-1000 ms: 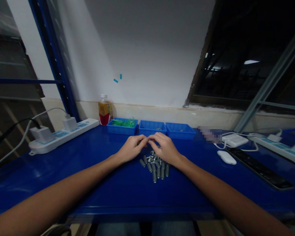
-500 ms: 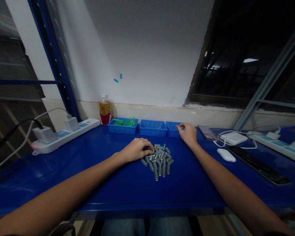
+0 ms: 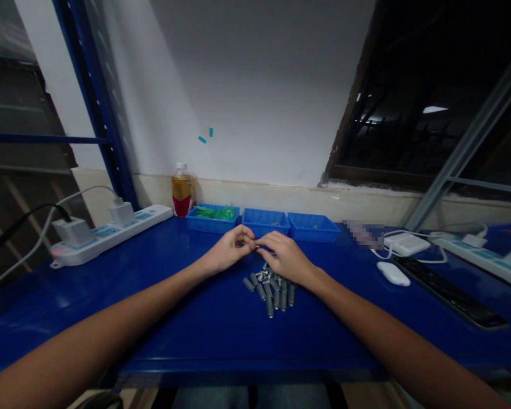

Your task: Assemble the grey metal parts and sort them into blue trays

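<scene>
Over the pile of grey metal cylinders and small shiny screws (image 3: 270, 292), my two hands meet fingertip to fingertip. My left hand (image 3: 232, 248) is closed in a pinch, its thumb and forefinger pointing right. My right hand (image 3: 286, 258) pinches from the other side, partly covering the pile. A tiny pale tip shows between the fingertips, too small to name. Behind the hands stand a blue middle bin (image 3: 262, 217) and a blue right bin (image 3: 313, 230), each with a few small metal pieces inside.
A blue left bin (image 3: 208, 226) holds green plastic, beside a drink bottle (image 3: 182, 190). A power strip (image 3: 111, 238) lies on the left. To the right are a white earbud case (image 3: 393, 273), a black phone (image 3: 451, 292), a white charger (image 3: 406, 244) and cables.
My right hand has come back from the right bin to the middle, meeting my left hand. The left hand has lifted slightly off the pile.
</scene>
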